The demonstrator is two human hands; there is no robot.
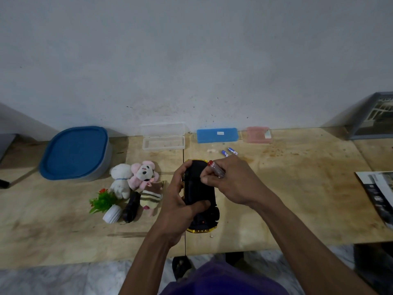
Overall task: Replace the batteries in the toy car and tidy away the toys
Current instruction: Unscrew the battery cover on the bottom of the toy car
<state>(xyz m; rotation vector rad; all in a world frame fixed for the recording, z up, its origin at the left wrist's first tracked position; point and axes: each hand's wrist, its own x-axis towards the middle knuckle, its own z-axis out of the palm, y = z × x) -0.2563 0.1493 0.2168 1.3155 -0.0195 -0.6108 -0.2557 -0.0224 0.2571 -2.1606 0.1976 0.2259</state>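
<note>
- The toy car point(200, 194) lies upside down near the middle of the wooden table point(297, 199), black underside facing up, its long axis running from about 12 o'clock (far end, toward the wall) to 6 o'clock (near end, toward the person), tilted slightly to the right at the near end.
- The left hand point(180, 199) grasps the car from its 9 o'clock side: fingers curl over the far left edge and the thumb presses across the underside nearer the person.
- The right hand point(231, 182) comes in from 3 o'clock and holds a small screwdriver point(215, 169) with a red cap; the tool slants, cap toward 11 o'clock, working end hidden under the fingers.
- The right hand's fingertips point(204, 179) touch the car's underside in its far half; whether the tip sits in a screw cannot be told.
- Judgement: the battery cover is being worked on, so the coming move depends on the right hand, the nearer one to that spot, while the left steadies the body.
- Two blue batteries point(229, 151) lie at 1 o'clock from the car, just beyond the right hand and nearer to it than to the left.
- The soft toys point(136, 177) sit at 9 o'clock from the car, beside the left hand, not yet tidied.
</note>
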